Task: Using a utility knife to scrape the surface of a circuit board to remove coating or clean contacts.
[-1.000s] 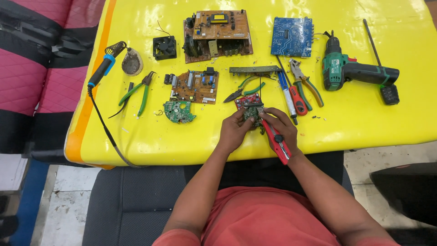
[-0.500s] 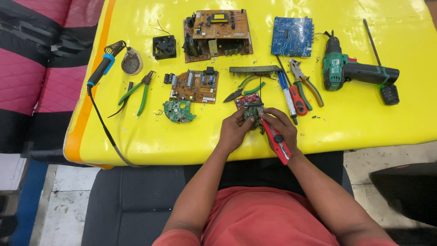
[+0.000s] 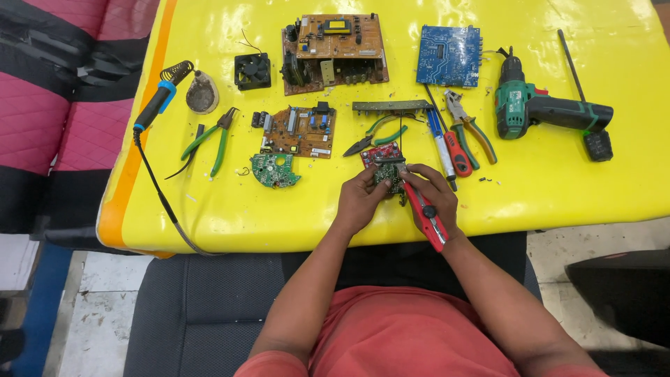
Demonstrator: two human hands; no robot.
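My left hand (image 3: pixel 357 201) grips a small dark green circuit board (image 3: pixel 385 174) at the near edge of the yellow table (image 3: pixel 209 202). My right hand (image 3: pixel 431 195) holds a red utility knife (image 3: pixel 423 210), its tip resting against the board's right side. Just beyond the held board lies a small red circuit board (image 3: pixel 380 153).
Spread over the table are a round green board (image 3: pixel 274 170), brown boards (image 3: pixel 300 130) (image 3: pixel 333 52), a blue board (image 3: pixel 447 56), a small fan (image 3: pixel 252 72), green pliers (image 3: pixel 211 143), screwdrivers (image 3: pixel 453 150), a green drill (image 3: pixel 548 112) and a blue soldering iron (image 3: pixel 159 103).
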